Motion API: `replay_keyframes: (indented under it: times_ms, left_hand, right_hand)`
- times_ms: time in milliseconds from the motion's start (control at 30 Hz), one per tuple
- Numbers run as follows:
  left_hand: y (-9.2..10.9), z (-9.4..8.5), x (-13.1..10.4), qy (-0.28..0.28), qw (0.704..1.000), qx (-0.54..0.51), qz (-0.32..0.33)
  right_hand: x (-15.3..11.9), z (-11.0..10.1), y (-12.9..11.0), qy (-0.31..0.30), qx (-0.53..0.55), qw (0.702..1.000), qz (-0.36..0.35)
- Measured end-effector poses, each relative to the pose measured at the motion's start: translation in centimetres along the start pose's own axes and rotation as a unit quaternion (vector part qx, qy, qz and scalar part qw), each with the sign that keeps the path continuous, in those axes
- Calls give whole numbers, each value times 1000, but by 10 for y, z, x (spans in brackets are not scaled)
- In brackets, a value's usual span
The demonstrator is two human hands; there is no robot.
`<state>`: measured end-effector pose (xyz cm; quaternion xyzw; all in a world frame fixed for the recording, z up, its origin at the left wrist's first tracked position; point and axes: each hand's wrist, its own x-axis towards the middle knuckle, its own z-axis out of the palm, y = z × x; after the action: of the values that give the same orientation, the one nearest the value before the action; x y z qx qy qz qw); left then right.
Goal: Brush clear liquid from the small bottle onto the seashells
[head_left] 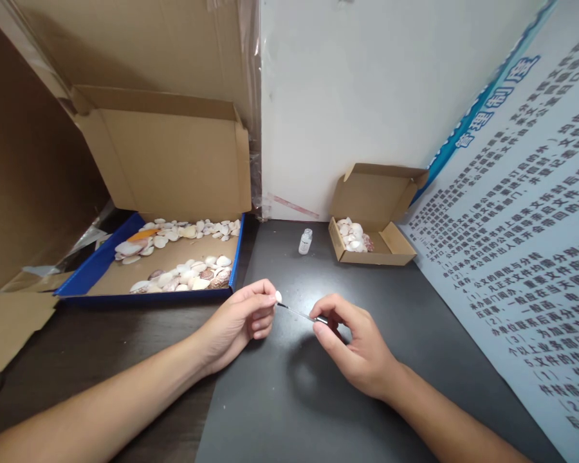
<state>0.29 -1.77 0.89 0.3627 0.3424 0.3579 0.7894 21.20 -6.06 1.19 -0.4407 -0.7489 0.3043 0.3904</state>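
Between thumb and fingertips, my left hand (251,313) pinches a small white shell (278,296). My right hand (350,334) grips the dark cap of a thin brush (296,312), whose clear stem points left. The dark brush tip is at the shell's lower edge; whether it touches is too small to tell. Beyond my hands, a small clear glass bottle (305,242) with a whitish label stands upright and uncapped on the dark grey mat (270,399).
At the left, an open blue-edged cardboard box (145,297) holds many shells in two groups. A smaller open cardboard box (376,258) at the back right holds white shells and some reddish ones. A white panel (357,96) rises behind; a printed sheet (525,225) stands at the right.
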Motion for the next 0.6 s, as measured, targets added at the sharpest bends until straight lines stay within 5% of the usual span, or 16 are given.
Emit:
replay_keyframes:
  times_ms: [600]
  left_hand:
    - [0, -1, 0, -2, 1000, -1, -1]
  right_hand:
    - [2, 2, 0, -9, -16, 1000, 13]
